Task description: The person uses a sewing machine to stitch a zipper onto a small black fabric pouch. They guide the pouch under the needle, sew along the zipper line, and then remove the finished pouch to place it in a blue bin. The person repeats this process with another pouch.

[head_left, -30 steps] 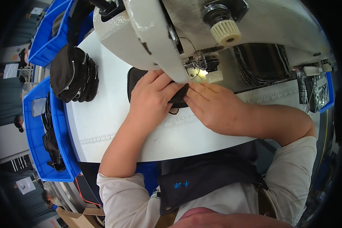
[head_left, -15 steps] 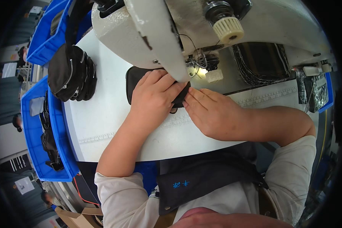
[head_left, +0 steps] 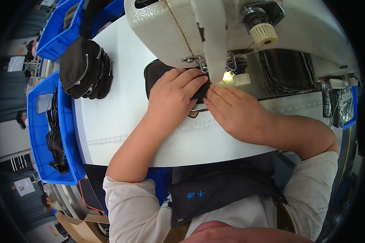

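A black fabric pouch piece point(head_left: 152, 77) with a piped or zippered edge lies on the white table, partly under the head of a white sewing machine point(head_left: 170, 34). My left hand point(head_left: 170, 95) rests over the pouch, its fingers bent and pressing the cloth close to the needle area. At the pouch's right edge, my right hand point(head_left: 237, 115) pinches the cloth with fingers held together. Both hands hide much of the pouch, and the machine covers its far side. A small loop point(head_left: 193, 114) sticks out from its near edge.
A stack of black zippered pouches point(head_left: 81, 71) stands at the left. Blue bins point(head_left: 71, 162) line the table's left side, one holding dark pieces. Dark cut panels point(head_left: 286, 71) lie beneath the machine arm. A ruler scale point(head_left: 109, 139) runs along the table.
The whole view has shifted, so the table and hands appear farther right and slightly higher. Both hands keep their hold on the pouch.
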The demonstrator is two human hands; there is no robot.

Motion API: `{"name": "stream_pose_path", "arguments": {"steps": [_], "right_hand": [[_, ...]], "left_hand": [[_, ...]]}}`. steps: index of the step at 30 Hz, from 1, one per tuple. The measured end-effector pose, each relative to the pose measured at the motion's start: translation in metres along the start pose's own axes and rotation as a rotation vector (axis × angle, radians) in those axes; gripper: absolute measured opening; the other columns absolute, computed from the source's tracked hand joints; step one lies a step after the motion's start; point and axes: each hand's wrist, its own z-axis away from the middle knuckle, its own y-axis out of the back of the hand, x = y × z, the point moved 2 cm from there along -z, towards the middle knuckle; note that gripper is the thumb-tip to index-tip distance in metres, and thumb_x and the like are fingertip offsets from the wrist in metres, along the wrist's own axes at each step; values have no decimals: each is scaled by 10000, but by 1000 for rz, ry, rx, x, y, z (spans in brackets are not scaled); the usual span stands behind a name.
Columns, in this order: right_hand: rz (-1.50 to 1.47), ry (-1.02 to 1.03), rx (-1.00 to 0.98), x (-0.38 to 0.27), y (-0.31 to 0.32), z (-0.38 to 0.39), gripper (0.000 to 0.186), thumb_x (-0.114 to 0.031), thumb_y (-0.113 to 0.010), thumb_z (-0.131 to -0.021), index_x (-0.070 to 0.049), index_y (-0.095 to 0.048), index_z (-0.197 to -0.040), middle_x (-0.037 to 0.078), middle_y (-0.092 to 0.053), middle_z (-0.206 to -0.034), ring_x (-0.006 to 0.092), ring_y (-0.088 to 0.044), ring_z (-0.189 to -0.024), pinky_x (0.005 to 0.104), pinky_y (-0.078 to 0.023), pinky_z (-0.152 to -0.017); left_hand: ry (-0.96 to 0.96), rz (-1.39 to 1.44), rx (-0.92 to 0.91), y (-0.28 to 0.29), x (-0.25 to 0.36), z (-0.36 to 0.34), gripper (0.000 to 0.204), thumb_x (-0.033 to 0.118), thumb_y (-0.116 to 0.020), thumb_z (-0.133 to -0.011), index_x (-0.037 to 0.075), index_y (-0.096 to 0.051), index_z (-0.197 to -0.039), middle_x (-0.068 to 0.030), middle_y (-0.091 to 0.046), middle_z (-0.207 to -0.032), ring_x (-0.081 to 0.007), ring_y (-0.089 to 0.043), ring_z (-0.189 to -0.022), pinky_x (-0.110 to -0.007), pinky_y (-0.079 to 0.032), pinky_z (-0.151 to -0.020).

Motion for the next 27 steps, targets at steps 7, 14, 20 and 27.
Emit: {"name": "stream_pose_path", "arguments": {"steps": [7, 14, 20, 27], "right_hand": [[-21, 26, 16, 2, -1, 1, 314, -123, -685, -818, 98, -733, -1037, 214, -712, -1084, 316, -674, -1042, 381, -569, -889], [-230, -19, 28, 15, -4, -1, 191, -174, -723, -815, -2, -690, -889, 135, -705, -944, 274, -698, -913, 384, -573, -747], [-48, -302, 151, 34, -12, -15, 181, -250, -747, -899, -133, -618, -948, 38, -613, -686, 262, -639, -595, 399, -512, -528], [120, -321, 120, 31, -15, -15, 210, -219, -784, -872, -140, -686, -1040, 0, -680, -808, 218, -670, -654, 376, -547, -580]], "left_hand": [[-46, 32, 39, 1, 1, 0, 480, 36, -837, -657, 121, -740, -1120, -9, -741, -1140, -277, -704, -1055, -400, -570, -851], [94, 53, 129, -5, -6, 5, 377, 114, -869, -719, 119, -707, -1060, -16, -733, -1074, -259, -712, -930, -366, -566, -739], [34, -48, 309, 4, 3, 2, 359, 154, -872, -746, 117, -704, -1061, -16, -740, -1053, -227, -711, -821, -343, -548, -662], [-26, -67, 326, 6, 6, -1, 466, 66, -856, -738, 120, -712, -1177, -45, -742, -1121, -268, -715, -994, -374, -585, -824]]}}
